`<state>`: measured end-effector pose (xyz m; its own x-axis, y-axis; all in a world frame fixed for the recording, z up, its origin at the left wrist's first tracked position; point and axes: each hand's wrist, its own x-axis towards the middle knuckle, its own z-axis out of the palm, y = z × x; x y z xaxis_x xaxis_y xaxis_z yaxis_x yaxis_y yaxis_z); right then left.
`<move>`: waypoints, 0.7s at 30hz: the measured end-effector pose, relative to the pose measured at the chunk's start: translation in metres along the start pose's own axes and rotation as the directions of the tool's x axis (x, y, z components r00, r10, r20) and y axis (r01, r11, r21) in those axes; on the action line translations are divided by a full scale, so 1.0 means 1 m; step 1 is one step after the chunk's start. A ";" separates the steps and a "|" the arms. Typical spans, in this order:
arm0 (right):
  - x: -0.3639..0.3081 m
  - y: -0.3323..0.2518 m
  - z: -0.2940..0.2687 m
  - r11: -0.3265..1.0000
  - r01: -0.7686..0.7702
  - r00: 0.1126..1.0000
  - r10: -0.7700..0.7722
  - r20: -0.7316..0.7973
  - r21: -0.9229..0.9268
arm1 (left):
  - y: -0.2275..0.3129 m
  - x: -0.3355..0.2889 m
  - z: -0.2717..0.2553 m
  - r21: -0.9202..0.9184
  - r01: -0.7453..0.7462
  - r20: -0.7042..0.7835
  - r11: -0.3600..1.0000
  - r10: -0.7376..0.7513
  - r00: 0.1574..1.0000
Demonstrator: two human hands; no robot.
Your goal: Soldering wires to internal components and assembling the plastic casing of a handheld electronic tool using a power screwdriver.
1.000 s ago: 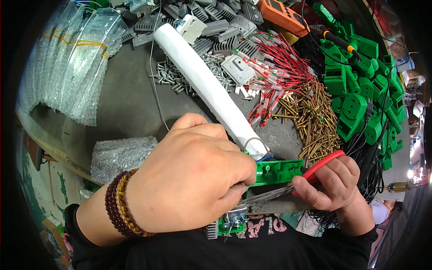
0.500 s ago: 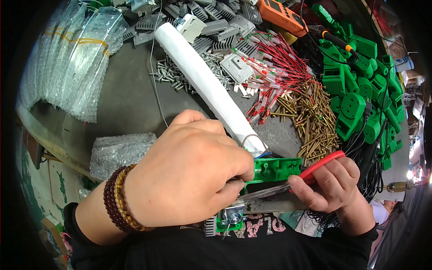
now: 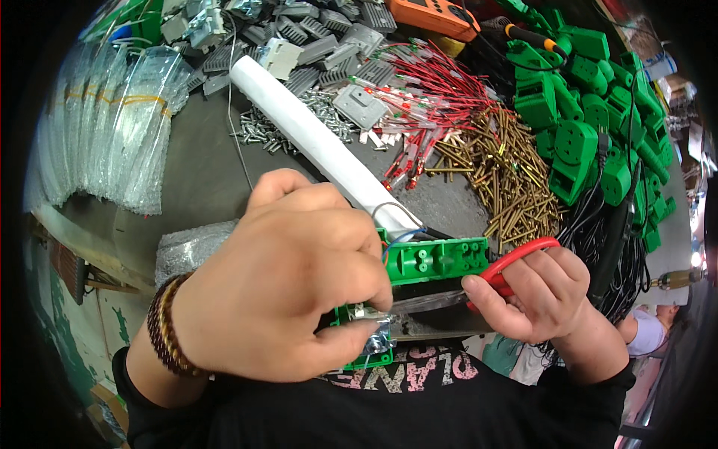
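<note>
My right hand (image 3: 535, 295) is closed on red-handled scissors (image 3: 516, 262), their blades pointing left beneath a green plastic housing (image 3: 441, 260). That housing lies open side up, showing moulded posts, and a thin blue wire (image 3: 404, 236) loops over its left end. My left hand (image 3: 277, 277) hovers over the left part of the work, thumb and forefinger apart with a gap between them; its other fingers are curled. Below the gap sits another green housing part (image 3: 370, 361) with a shiny metal piece (image 3: 380, 337), partly hidden by the left hand.
A white roll (image 3: 314, 138) lies slantwise across the table. Beyond are silver screws (image 3: 262, 131), grey heat sinks (image 3: 318, 49), red-wired lights (image 3: 441, 82) and brass screws (image 3: 516, 179). Green housings (image 3: 572, 142) and black cables (image 3: 609, 277) crowd the right; bubble-wrap sleeves (image 3: 120, 138) lie left.
My left thumb and forefinger have parted from their pinch, and the hand has shifted left. The scissors stay in my right hand. The whole view has shifted slightly.
</note>
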<state>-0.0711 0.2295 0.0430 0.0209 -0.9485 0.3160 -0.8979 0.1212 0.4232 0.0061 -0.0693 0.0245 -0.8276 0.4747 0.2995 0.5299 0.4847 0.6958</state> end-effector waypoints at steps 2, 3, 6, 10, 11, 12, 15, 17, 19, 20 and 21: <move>-0.001 -0.002 -0.001 1.000 -0.017 1.000 0.017 -0.013 -0.002 | 0.013 -0.002 0.002 0.046 0.031 0.026 0.998 -0.032 0.999; 0.000 -0.003 -0.001 1.000 -0.020 1.000 0.020 -0.015 0.009 | 0.021 -0.003 0.006 0.111 0.086 -0.011 0.990 -0.085 0.996; -0.007 -0.001 0.003 0.999 -0.048 0.998 0.049 -0.035 0.007 | 0.031 0.004 0.016 0.242 0.136 -0.055 0.961 -0.126 0.990; -0.006 0.000 0.004 0.997 -0.060 0.997 0.062 -0.040 0.049 | 0.041 0.007 0.018 0.360 0.203 -0.027 0.911 -0.207 0.978; -0.007 0.000 0.006 0.997 -0.050 0.997 0.053 -0.054 0.053 | 0.044 0.008 0.019 0.368 0.199 -0.010 0.908 -0.210 0.978; -0.008 -0.001 0.007 0.998 -0.041 0.997 0.044 -0.067 0.055 | 0.045 0.008 0.020 0.396 0.205 -0.011 0.895 -0.218 0.976; -0.012 -0.003 0.009 0.995 -0.061 0.994 0.067 -0.082 0.078 | 0.049 0.009 0.023 0.451 0.205 -0.005 0.869 -0.227 0.974; -0.013 -0.002 0.009 0.995 -0.051 0.996 0.058 -0.072 0.090 | 0.050 0.009 0.025 0.477 0.201 -0.005 0.856 -0.226 0.974; -0.013 -0.001 0.010 0.996 -0.041 0.995 0.048 -0.083 0.084 | 0.051 0.009 0.027 0.483 0.180 -0.034 0.857 -0.187 0.982; -0.013 -0.001 0.010 0.997 -0.022 0.996 0.029 -0.090 0.075 | 0.051 0.009 0.028 0.486 0.178 -0.030 0.855 -0.188 0.982; -0.013 0.000 0.010 0.997 -0.026 0.995 0.033 -0.092 0.076 | 0.051 0.009 0.028 0.493 0.172 -0.038 0.853 -0.177 0.983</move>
<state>-0.0755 0.2393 0.0302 0.0321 -0.9129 0.4068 -0.9290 0.1230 0.3492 0.0310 -0.0193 0.0443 -0.9147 0.3533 0.1961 0.4004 0.8575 0.3230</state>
